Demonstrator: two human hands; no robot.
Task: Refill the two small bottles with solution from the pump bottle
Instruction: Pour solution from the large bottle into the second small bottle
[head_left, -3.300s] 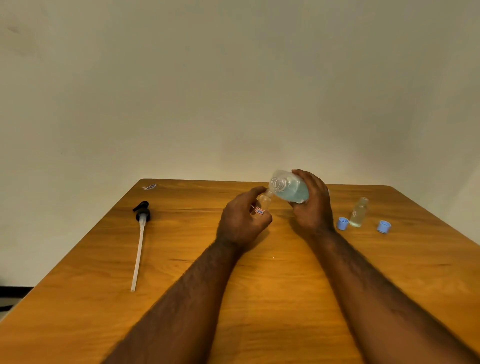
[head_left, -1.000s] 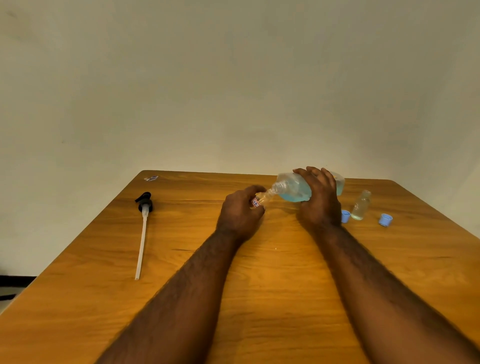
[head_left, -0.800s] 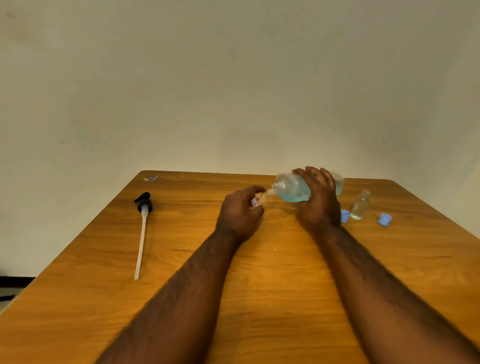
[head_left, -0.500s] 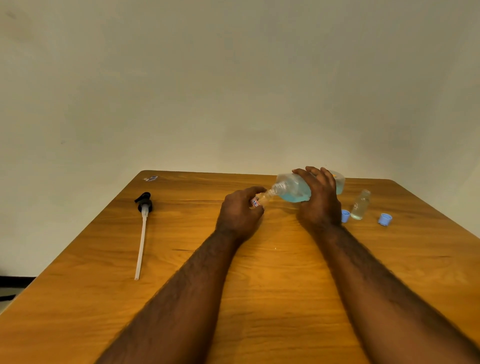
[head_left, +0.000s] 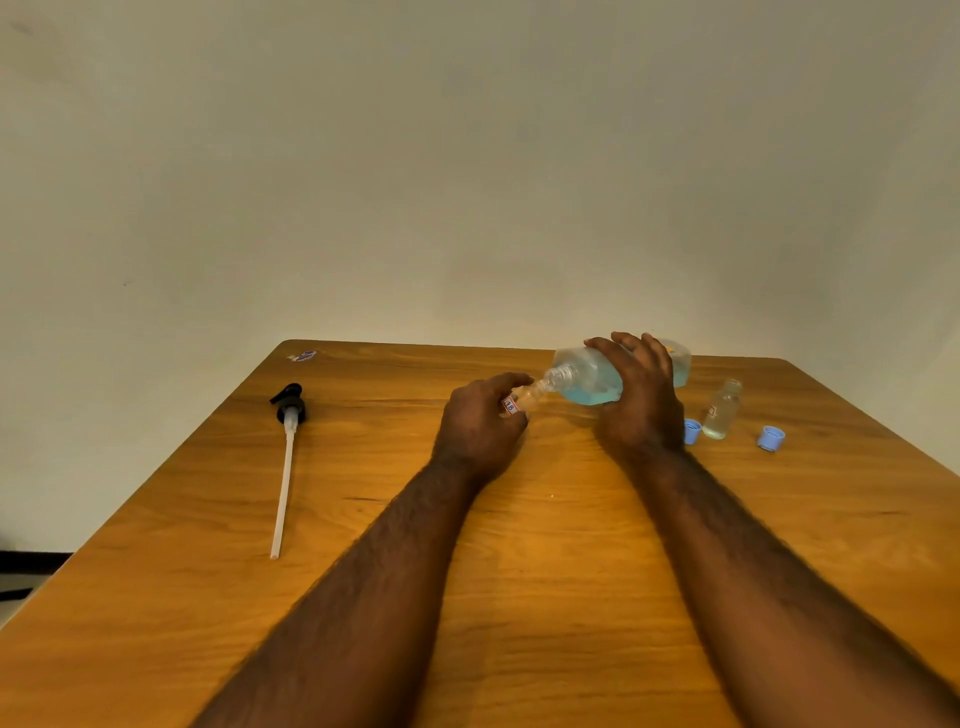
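Fingers (head_left: 506, 381) of the left hand (head_left: 480, 426) curl round a small labelled bottle (head_left: 521, 403), holding it tilted low over the bench (head_left: 519, 571), mouth up towards the right. The right hand (head_left: 641, 410) wraps over the pump bottle (head_left: 584, 376), which lies almost on its side, its open neck at the small bottle's mouth. Blue solution pools in its lower belly. Whether liquid is running I cannot tell.

The likely trouble is at that join. The small mouth is narrow and the big neck wide, so a little more tilt could send solution over the rim, down the label and onto the left fingers and the wood. Its fill level is hidden by the hand, so overfilling is easy to miss. Just past the right wrist the second small bottle (head_left: 723, 410) stands upright and uncapped, a blue cap (head_left: 692, 431) near its left and a second blue cap (head_left: 771, 437) further right. A careless swing of the big bottle could knock it over.

The bench is orange-brown wood grain. The pump head (head_left: 288, 405) with its long tube lies to the left, well apart from the hands. A small scrap (head_left: 302, 356) sits at the far left corner. Behind rises a plain pale wall (head_left: 467, 182).
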